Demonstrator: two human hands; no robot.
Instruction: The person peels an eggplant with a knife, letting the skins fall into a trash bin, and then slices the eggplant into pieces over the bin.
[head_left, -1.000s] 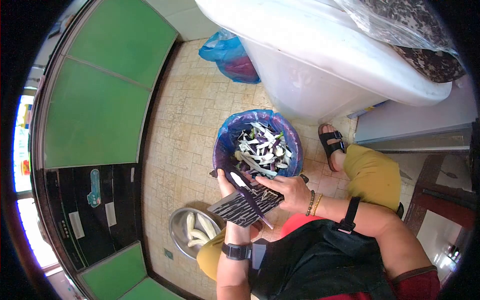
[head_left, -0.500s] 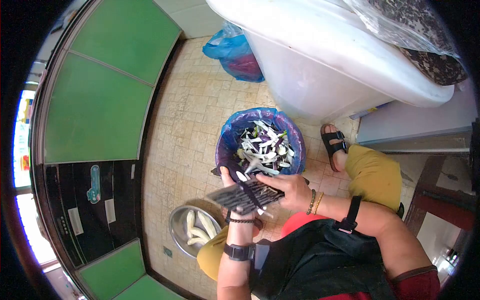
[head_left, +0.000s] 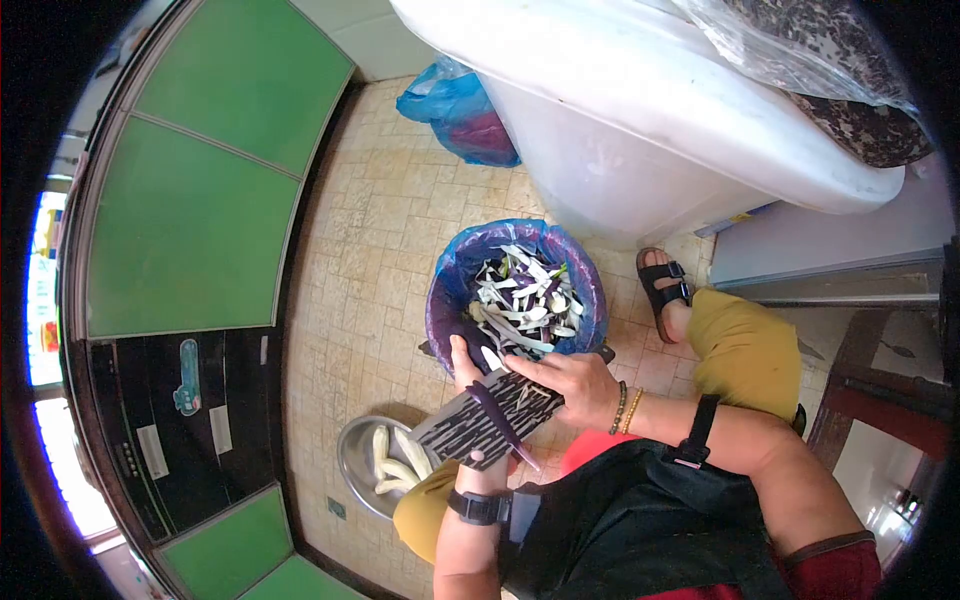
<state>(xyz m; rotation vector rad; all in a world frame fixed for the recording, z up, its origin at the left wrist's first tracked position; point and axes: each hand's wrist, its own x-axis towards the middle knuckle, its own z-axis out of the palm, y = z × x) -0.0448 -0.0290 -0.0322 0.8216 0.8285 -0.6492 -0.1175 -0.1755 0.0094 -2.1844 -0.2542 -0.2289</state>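
One broad cleaver (head_left: 458, 430) sits in the right hand (head_left: 588, 390) — fingers (head_left: 538, 373) curled around its handle, the index stretched towards the blade — with a purple strip (head_left: 492, 412) across its dark-streaked face. Behind the blade, the left hand (head_left: 466, 366) is mostly hidden: its thumb is beside a partly peeled eggplant (head_left: 491, 359), near the blue-lined bin (head_left: 446, 265); how its other fingers close, I cannot tell.

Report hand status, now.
Right hand: gripping broad, black-and-grey streaked cleaver. Left hand: partly behind cleaver, hold hidden. Long dark-purple strip across cleaver.
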